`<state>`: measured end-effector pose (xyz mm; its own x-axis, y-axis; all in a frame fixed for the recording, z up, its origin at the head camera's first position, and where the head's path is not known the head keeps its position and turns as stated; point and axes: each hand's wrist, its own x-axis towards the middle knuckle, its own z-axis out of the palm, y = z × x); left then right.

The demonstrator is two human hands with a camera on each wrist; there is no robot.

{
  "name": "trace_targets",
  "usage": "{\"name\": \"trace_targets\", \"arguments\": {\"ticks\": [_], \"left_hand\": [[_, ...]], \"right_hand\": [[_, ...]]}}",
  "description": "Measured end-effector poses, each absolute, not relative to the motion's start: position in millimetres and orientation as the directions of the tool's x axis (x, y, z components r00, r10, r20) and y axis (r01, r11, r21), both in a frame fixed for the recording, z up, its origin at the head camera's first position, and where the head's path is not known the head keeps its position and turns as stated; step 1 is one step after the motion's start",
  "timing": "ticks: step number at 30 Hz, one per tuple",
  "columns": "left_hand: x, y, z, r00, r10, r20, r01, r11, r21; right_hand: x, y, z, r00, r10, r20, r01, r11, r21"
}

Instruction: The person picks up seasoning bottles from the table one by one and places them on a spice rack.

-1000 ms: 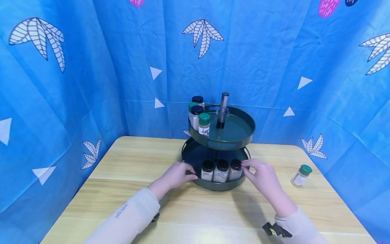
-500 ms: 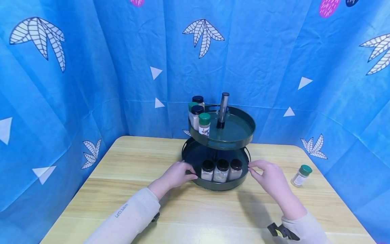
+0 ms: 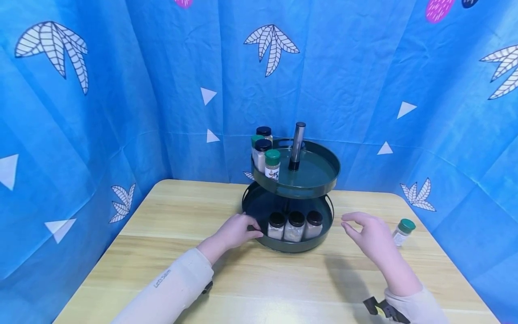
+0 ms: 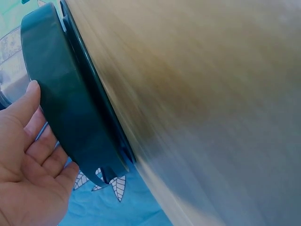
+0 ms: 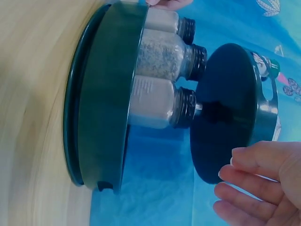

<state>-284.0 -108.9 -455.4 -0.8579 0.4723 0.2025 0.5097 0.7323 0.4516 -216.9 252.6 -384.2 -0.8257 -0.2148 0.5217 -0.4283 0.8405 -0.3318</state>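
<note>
A dark green two-tier spice rack with round trays stands on the table. Its lower tray holds three clear jars with black lids, one of them a spice jar at the right end. My left hand grips the lower tray's left rim, thumb and fingers at its edge; some fingertips are hidden by the wall in the left wrist view. To the right of the rack, my right hand hovers with nothing in it, fingers loosely bent. Partly behind it stands a green-lidded spice jar.
The upper tray carries several jars with green or black lids on its left side, beside a metal centre post. A blue patterned curtain hangs around the wooden table.
My right hand has moved away from the rightmost black-lidded jar, to the right, towards the green-lidded jar. My left hand stays at the tray rim; the jars have not moved.
</note>
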Motion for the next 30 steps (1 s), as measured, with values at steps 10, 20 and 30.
{"name": "trace_targets", "arguments": {"ticks": [10, 20, 30], "left_hand": [[-284, -108, -455, -0.848, 0.484, 0.217, 0.528, 0.726, 0.441], [-283, -109, -455, -0.848, 0.482, 0.220, 0.527, 0.728, 0.439], [-283, -109, -454, -0.846, 0.483, 0.224, 0.530, 0.723, 0.442]], "right_hand": [[-214, 267, -382, -0.834, -0.176, 0.523, -0.390, 0.858, -0.334], [-215, 282, -384, -0.833, -0.127, 0.539, -0.344, 0.881, -0.325], [-220, 301, -390, -0.850, -0.059, 0.523, -0.277, 0.895, -0.350]]}}
